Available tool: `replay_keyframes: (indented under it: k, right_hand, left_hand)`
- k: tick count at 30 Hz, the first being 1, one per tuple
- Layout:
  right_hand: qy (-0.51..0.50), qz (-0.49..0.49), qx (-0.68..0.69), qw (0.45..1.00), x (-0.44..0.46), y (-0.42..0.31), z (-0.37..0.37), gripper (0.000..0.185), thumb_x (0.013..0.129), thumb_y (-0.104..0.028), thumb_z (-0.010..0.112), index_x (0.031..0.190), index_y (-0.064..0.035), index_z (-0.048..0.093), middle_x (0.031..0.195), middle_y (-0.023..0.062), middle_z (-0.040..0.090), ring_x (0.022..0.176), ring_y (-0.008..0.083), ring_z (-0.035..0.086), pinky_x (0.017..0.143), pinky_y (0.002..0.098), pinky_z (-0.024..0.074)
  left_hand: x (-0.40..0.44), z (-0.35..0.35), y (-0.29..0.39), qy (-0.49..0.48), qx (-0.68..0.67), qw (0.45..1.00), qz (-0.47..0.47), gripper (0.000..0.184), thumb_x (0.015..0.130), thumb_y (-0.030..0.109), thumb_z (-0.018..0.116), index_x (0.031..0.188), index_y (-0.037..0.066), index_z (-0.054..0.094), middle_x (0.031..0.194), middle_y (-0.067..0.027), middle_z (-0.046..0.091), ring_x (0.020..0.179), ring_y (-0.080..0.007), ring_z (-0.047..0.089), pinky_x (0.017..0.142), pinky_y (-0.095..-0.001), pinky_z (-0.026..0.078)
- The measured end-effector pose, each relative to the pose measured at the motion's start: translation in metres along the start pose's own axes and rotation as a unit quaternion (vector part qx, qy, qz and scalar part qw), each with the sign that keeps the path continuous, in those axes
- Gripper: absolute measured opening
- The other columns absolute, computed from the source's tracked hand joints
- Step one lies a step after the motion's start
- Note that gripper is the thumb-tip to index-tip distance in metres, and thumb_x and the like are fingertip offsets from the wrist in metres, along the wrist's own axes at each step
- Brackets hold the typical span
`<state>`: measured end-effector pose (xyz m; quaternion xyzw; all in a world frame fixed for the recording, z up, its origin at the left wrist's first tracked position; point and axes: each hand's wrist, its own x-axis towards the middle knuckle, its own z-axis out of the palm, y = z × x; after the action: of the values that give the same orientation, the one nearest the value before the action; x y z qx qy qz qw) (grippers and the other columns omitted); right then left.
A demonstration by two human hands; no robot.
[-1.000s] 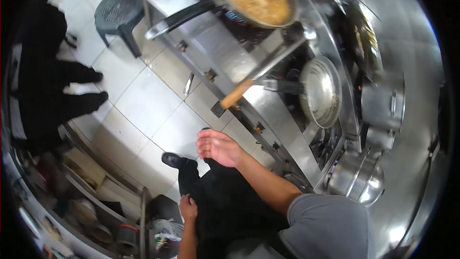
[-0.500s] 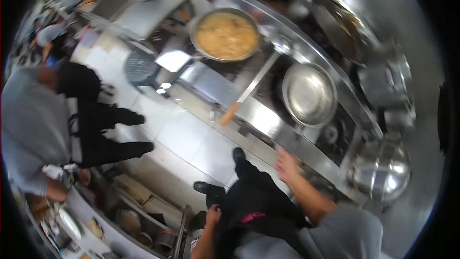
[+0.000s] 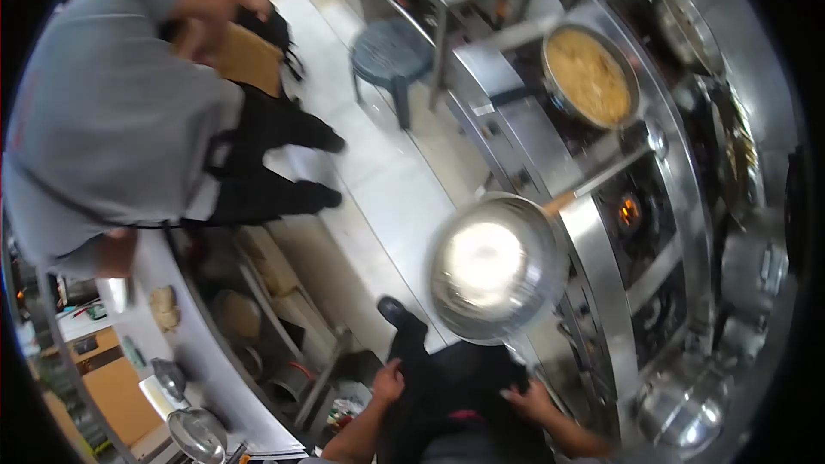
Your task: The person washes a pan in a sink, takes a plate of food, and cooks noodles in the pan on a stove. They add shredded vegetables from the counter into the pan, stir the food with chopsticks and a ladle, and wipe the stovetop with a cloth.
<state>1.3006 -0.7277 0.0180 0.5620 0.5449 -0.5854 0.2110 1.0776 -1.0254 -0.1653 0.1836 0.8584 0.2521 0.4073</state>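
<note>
Pan [image 3: 481, 271], one of bright metal, is what we see held up in front of the body, between the aisle floor and the stove [image 3: 595, 245]. We count two hands of the wearer. The right hand [image 3: 530, 401] is curled closed at the pan's near side, around its handle, most of which is lost against the dark apron. The left hand [image 3: 388, 384] hangs beside the thigh with its fingers part-bent; we cannot tell whether it has hold of anything.

On the stove we count one wide pan of orange-yellow food [image 3: 589, 77] and one ladle [image 3: 612, 171] with a wooden grip, lying nearer to us than that food. Two burners are uncovered: one glowing burner [image 3: 630, 213] and one unlit burner [image 3: 662, 314]. Beyond the stove's end stands one dark stool [image 3: 391, 51]. At the left we see one co-worker [image 3: 129, 94] in a grey top, bent over a counter [image 3: 193, 318].
</note>
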Motion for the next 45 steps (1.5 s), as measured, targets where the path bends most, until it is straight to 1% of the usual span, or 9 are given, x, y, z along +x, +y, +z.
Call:
replay_keyframes:
  k: [6, 20, 24, 28, 32, 36, 39, 41, 45]
  right_hand:
    - [-0.135, 0.056, 0.249, 0.957, 0.176, -0.077, 0.092, 0.023, 0.086, -0.015, 0.072, 0.085, -0.0108, 0.049, 0.049, -0.0029, 0.042, 0.035, 0.0095, 0.038, 0.033, 0.0271, 0.0299]
    - [0.217, -0.073, 0.434, 0.872, 0.565, -0.200, -0.032, 0.031, 0.083, -0.023, 0.070, 0.064, -0.0137, 0.047, 0.056, -0.0004, 0.043, 0.042, 0.0127, 0.039, 0.038, 0.0300, 0.0314]
    - [0.038, -0.080, 0.600, 0.795, 0.587, -0.105, 0.041, 0.051, 0.100, -0.022, 0.052, 0.144, -0.0177, 0.027, 0.119, 0.0107, 0.059, 0.094, 0.0253, 0.061, 0.074, 0.0445, 0.0550]
    - [-0.070, 0.061, 0.376, 0.922, 0.420, -0.047, 0.092, 0.046, 0.096, -0.028, 0.056, 0.137, -0.0115, 0.044, 0.121, 0.0099, 0.058, 0.104, 0.0289, 0.061, 0.088, 0.0467, 0.0539]
    - [-0.157, -0.066, -0.044, 0.984, 0.279, -0.002, 0.067, 0.016, 0.091, -0.018, 0.055, 0.102, -0.0092, 0.063, 0.082, 0.0041, 0.065, 0.066, 0.0199, 0.062, 0.063, 0.0352, 0.0512]
    - [-0.188, -0.264, -0.471, 0.821, 0.140, -0.057, -0.044, 0.051, 0.092, -0.047, 0.055, 0.129, -0.0125, 0.055, 0.131, 0.0123, 0.056, 0.119, 0.0317, 0.055, 0.100, 0.0452, 0.0423]
    - [-0.224, -0.624, -0.205, 0.720, 0.245, 0.066, -0.077, 0.066, 0.091, -0.053, 0.055, 0.143, -0.0150, 0.040, 0.142, 0.0104, 0.046, 0.130, 0.0308, 0.045, 0.109, 0.0542, 0.0315]
    - [-0.306, -0.193, -0.090, 0.928, 0.204, 0.041, -0.113, 0.065, 0.092, -0.051, 0.055, 0.144, -0.0155, 0.039, 0.142, 0.0105, 0.046, 0.130, 0.0313, 0.044, 0.108, 0.0559, 0.0325]
    - [-0.270, 0.066, 0.131, 0.952, 0.153, 0.067, -0.141, 0.064, 0.093, -0.048, 0.054, 0.146, -0.0165, 0.036, 0.141, 0.0105, 0.045, 0.129, 0.0325, 0.044, 0.105, 0.0591, 0.0344]
  left_hand:
    - [0.005, 0.014, -0.004, 0.023, -0.003, 0.998, -0.058, 0.052, 0.083, 0.007, 0.053, 0.134, 0.007, 0.049, 0.123, -0.0195, 0.060, 0.115, -0.0374, 0.056, 0.103, -0.0454, 0.041]
    - [-0.002, 0.024, 0.001, 0.040, -0.009, 0.996, -0.074, 0.046, 0.084, 0.007, 0.051, 0.131, 0.004, 0.052, 0.125, -0.0209, 0.057, 0.119, -0.0385, 0.051, 0.105, -0.0448, 0.038]
    - [0.001, 0.024, 0.012, 0.013, 0.052, 0.997, -0.049, 0.045, 0.085, 0.011, 0.052, 0.129, 0.005, 0.053, 0.125, -0.0195, 0.058, 0.118, -0.0376, 0.053, 0.103, -0.0456, 0.041]
    - [0.002, 0.036, 0.001, -0.060, 0.143, 0.987, -0.042, 0.041, 0.088, 0.020, 0.053, 0.127, 0.011, 0.058, 0.128, -0.0158, 0.058, 0.120, -0.0339, 0.054, 0.101, -0.0450, 0.044]
    - [0.036, -0.034, 0.141, -0.183, 0.132, 0.969, -0.099, 0.035, 0.091, 0.025, 0.052, 0.122, 0.014, 0.063, 0.120, -0.0158, 0.065, 0.116, -0.0348, 0.059, 0.100, -0.0424, 0.046]
    - [0.132, -0.124, 0.287, 0.051, -0.034, 0.996, 0.067, 0.029, 0.091, 0.020, 0.057, 0.116, 0.007, 0.065, 0.105, -0.0224, 0.068, 0.103, -0.0385, 0.065, 0.090, -0.0415, 0.051]
    - [0.172, -0.255, 0.477, 0.189, 0.017, 0.920, 0.343, 0.035, 0.087, 0.009, 0.058, 0.122, 0.007, 0.060, 0.117, -0.0191, 0.065, 0.110, -0.0371, 0.061, 0.094, -0.0422, 0.048]
    - [0.185, -0.333, 0.595, 0.256, 0.015, 0.839, 0.479, 0.030, 0.084, -0.001, 0.058, 0.113, 0.003, 0.063, 0.119, -0.0162, 0.065, 0.113, -0.0305, 0.062, 0.096, -0.0364, 0.047]
    - [0.210, -0.473, 0.788, 0.384, 0.072, 0.639, 0.663, 0.028, 0.089, 0.006, 0.059, 0.117, 0.005, 0.065, 0.105, -0.0129, 0.069, 0.097, -0.0253, 0.067, 0.086, -0.0345, 0.050]
